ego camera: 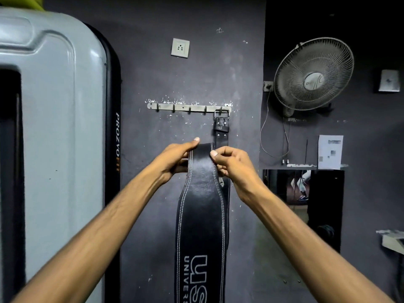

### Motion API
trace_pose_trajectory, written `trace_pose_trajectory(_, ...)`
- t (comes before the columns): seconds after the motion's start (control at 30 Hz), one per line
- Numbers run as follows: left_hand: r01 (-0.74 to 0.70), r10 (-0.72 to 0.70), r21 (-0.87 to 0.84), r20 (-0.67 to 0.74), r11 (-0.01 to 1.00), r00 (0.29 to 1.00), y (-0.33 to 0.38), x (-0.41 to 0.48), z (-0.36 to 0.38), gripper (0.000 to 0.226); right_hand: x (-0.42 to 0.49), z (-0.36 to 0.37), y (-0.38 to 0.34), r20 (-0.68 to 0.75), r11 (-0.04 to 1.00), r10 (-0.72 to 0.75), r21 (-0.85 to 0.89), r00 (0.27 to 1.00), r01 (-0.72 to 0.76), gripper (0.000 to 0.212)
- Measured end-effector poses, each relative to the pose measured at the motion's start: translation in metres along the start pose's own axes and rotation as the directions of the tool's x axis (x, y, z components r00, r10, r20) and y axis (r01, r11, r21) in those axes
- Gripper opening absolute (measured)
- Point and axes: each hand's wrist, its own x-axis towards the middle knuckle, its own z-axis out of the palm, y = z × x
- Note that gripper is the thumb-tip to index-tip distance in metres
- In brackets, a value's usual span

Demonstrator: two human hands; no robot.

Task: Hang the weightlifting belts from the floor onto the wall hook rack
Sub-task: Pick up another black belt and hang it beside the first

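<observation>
Black belts on a grey wall

The belt [202, 215] is black with white stitching and lettering; the rack [188, 107] is silver, the socket [180, 48] white.

dark grey wall [153, 62] | socket [180, 48] | wall fan [313, 75] | possibly mirror [284, 186]

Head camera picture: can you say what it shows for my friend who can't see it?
Two hands, left hand and right hand, hold a black belt up below a wall hook rack. Another belt's buckle hangs on the rightmost hook. A fan is mounted to the right.
</observation>
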Motion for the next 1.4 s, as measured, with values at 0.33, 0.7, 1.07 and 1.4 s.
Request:
trace_pose_trajectory(0.33, -0.196, 0.196, 0.096, 0.014, 0.976, 0.981, -0.033, 0.013, 0.008, 0.013, 0.048, -0.013, 0.005, -0.040, 0.978, 0.209, 0.002, 0.977, -0.210, 0.030)
trace_pose_trajectory(0.7, -0.008, 0.029, 0.256, -0.079, 0.967, 0.996, -0.061, 0.094, -0.013, 0.046, 0.130, -0.015, 0.095, -0.186, 0.992, 0.102, 0.087, 0.977, -0.087, 0.014)
trace_pose_trajectory(1.07, -0.208, 0.224, 0.083, -0.321, 0.975, 0.920, -0.094, 0.273, -0.005, 0.028, 0.257, -0.058, 0.164, 0.098, 0.989, 0.037, 0.137, 0.995, -0.050, 0.019)
trace_pose_trajectory(1.4, -0.327, 0.482, 0.423, -0.335, 0.845, 0.810, -0.110, 0.352, -0.010, 0.030, 0.348, -0.071, 0.172, 0.013, 0.986, -0.089, 0.145, 0.996, 0.086, 0.060)
